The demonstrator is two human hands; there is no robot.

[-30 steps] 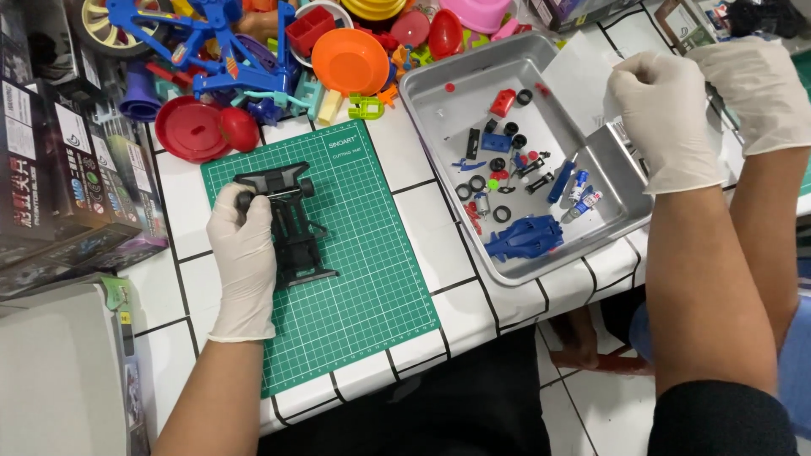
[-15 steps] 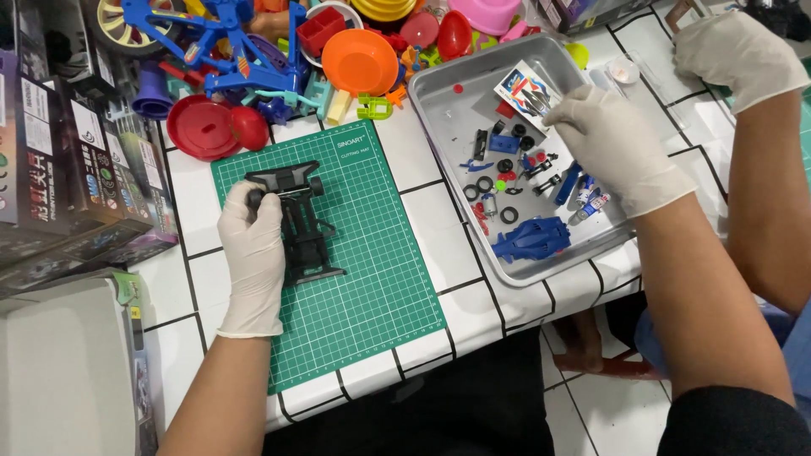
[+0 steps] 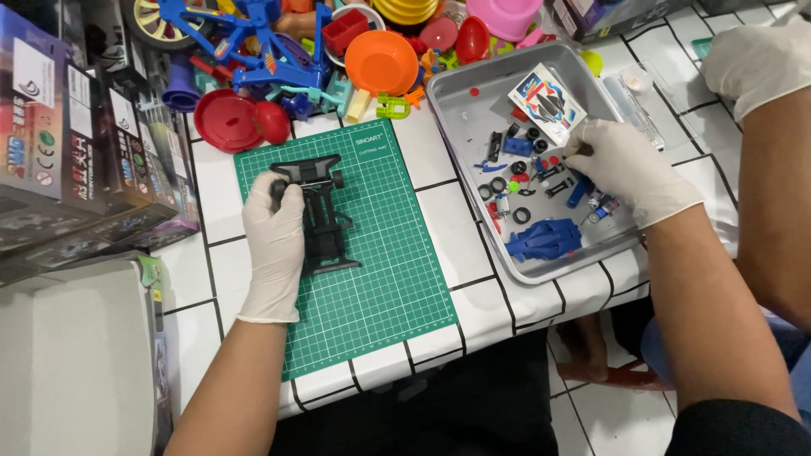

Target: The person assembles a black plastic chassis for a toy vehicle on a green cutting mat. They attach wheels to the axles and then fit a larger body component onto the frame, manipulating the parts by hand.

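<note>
Chassis stage: our left hand (image 3: 274, 245) pins the bare black plastic car chassis (image 3: 317, 211) on the green cutting mat (image 3: 380, 279); right hand (image 3: 629, 169) pinches a small part in the grey metal tray (image 3: 460, 127); wheels, blue body shell (image 3: 545, 241) still loose.

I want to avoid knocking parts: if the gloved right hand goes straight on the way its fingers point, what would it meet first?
Probably the small blue plastic part in the grey metal tray, just beyond the right hand; depth is unclear.

The left hand (image 3: 272, 245) covers the nine-o'clock side of the black chassis (image 3: 319, 215). Whatever the right hand's (image 3: 627, 167) fingertips pinch is too small to tell. At two o'clock, another person's gloved hand (image 3: 756, 63) is cut off by the edge.
</note>
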